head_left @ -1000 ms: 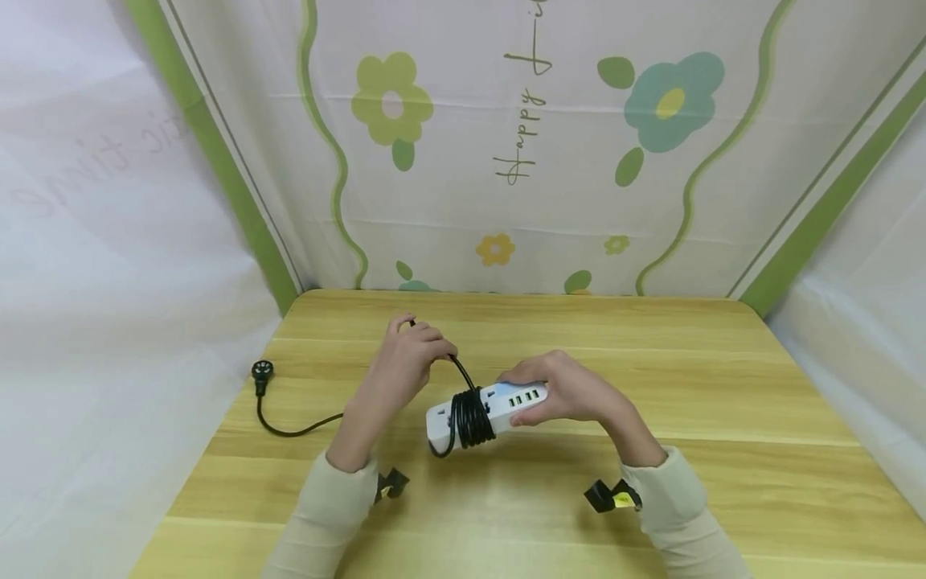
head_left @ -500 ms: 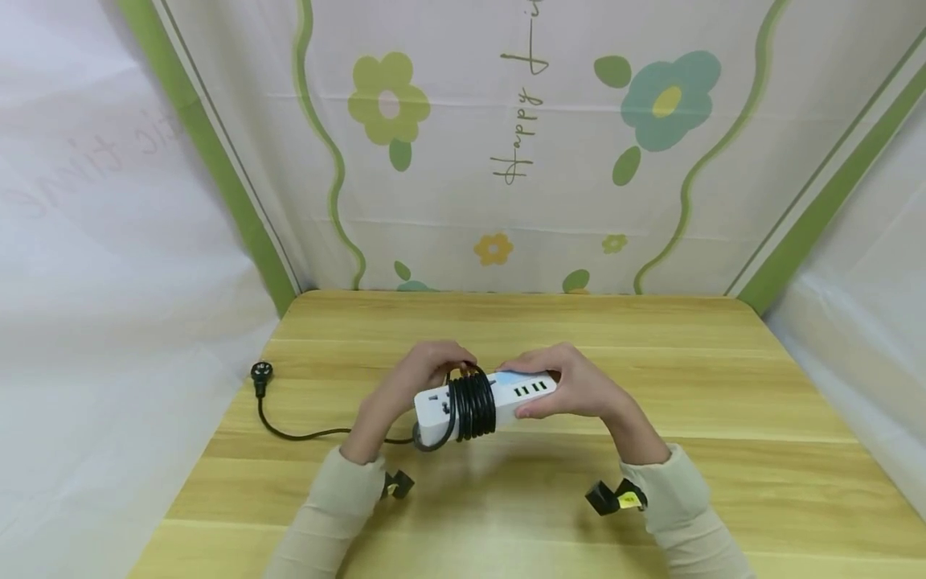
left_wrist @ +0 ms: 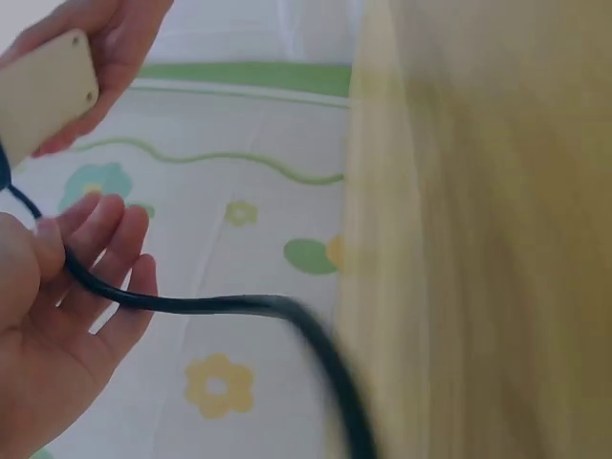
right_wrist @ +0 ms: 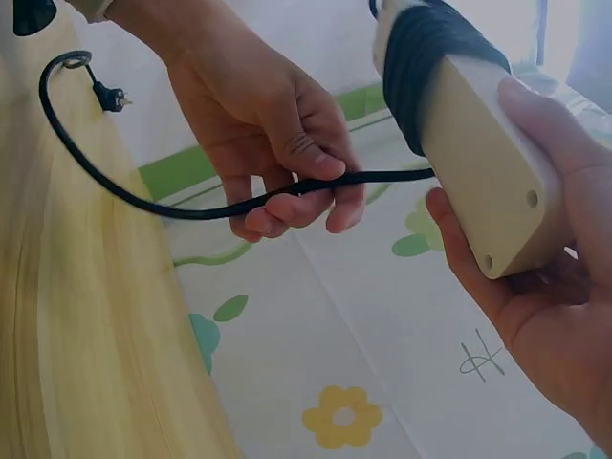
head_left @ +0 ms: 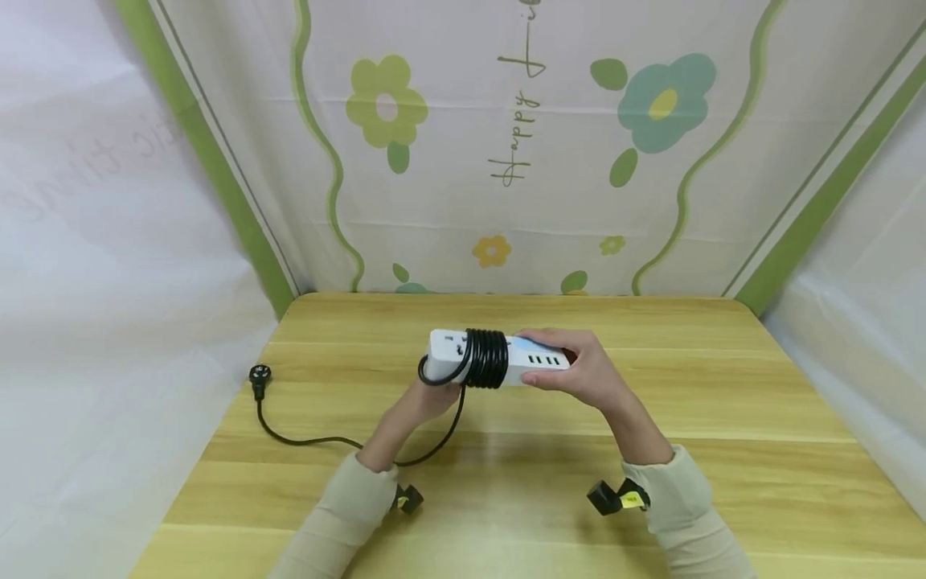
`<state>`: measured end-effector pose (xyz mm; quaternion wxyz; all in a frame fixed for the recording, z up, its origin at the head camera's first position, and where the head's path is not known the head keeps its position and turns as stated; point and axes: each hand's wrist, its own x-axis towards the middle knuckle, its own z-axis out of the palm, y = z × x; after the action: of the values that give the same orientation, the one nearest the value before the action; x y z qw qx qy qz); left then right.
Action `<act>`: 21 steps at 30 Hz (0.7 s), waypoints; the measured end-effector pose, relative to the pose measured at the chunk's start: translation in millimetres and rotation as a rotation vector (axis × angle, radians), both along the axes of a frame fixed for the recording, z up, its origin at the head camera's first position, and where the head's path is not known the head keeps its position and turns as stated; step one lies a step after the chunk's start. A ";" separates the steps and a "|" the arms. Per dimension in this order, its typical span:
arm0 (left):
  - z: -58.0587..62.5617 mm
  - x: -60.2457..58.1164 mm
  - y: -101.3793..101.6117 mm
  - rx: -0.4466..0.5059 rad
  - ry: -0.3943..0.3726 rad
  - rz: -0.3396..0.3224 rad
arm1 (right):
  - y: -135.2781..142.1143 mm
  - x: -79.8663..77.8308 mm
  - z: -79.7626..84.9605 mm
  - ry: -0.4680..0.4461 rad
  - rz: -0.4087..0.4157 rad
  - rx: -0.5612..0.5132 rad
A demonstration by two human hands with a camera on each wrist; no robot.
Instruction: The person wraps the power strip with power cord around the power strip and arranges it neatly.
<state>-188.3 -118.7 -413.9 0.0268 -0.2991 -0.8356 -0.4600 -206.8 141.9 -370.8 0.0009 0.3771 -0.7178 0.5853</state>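
Note:
A white power strip (head_left: 450, 354) is held up over the table in the head view, with several turns of black cable (head_left: 488, 359) wound round its middle. My right hand (head_left: 593, 370) grips its right end, by the USB ports, thumb on the near side. Below the strip's left end is my left hand (head_left: 415, 406), partly hidden in that view. The right wrist view shows the left hand (right_wrist: 273, 129) pinching the loose cable (right_wrist: 191, 214) between thumb and fingers. From there the cable runs in a loop down to the tabletop, ending in a black plug (head_left: 259, 376).
The wooden table (head_left: 694, 378) meets a flower-printed white cloth (head_left: 434, 185) at its back edge. White sheets (head_left: 108, 322) hang on both sides. A small black device (head_left: 606, 498) is strapped at each wrist.
My left hand has gone from beyond the strip, over it, to underneath, taking the cable round. The right hand has raised the strip and shifted it slightly right. The plug stays put.

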 end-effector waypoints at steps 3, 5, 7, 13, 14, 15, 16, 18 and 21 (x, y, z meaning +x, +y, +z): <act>-3.1 -4.0 8.8 0.074 -0.012 -0.086 | 0.9 -0.8 -0.1 0.004 -0.095 -0.030; -3.0 -4.9 14.7 0.077 -0.013 -0.103 | 0.5 -1.6 -0.6 0.004 -0.158 -0.036; -1.1 -2.5 18.8 0.031 -0.006 -0.078 | -0.4 -3.2 -2.1 -0.004 -0.213 -0.034; 4.7 3.7 28.8 -0.039 -0.064 -0.054 | -2.0 -6.7 -8.1 0.021 -0.352 -0.046; 5.5 4.2 29.8 -0.034 -0.077 -0.053 | -2.1 -7.3 -9.2 0.032 -0.373 -0.052; 6.2 5.0 30.2 -0.029 -0.085 -0.053 | -2.1 -8.5 -10.9 0.048 -0.396 -0.054; 6.5 5.6 30.2 -0.023 -0.092 -0.055 | -2.2 -10.2 -13.0 0.067 -0.418 -0.053; 7.1 6.2 29.9 -0.019 -0.099 -0.046 | -2.9 -14.1 -18.4 0.130 -0.459 -0.032; 8.5 6.3 28.2 -0.025 -0.077 0.003 | -5.7 -20.6 -27.3 0.277 -0.503 0.031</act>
<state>-182.0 -90.6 -405.3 -0.0086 -0.2804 -0.8421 -0.4606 -227.4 136.3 -398.1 0.2382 0.2634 -0.7906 0.4988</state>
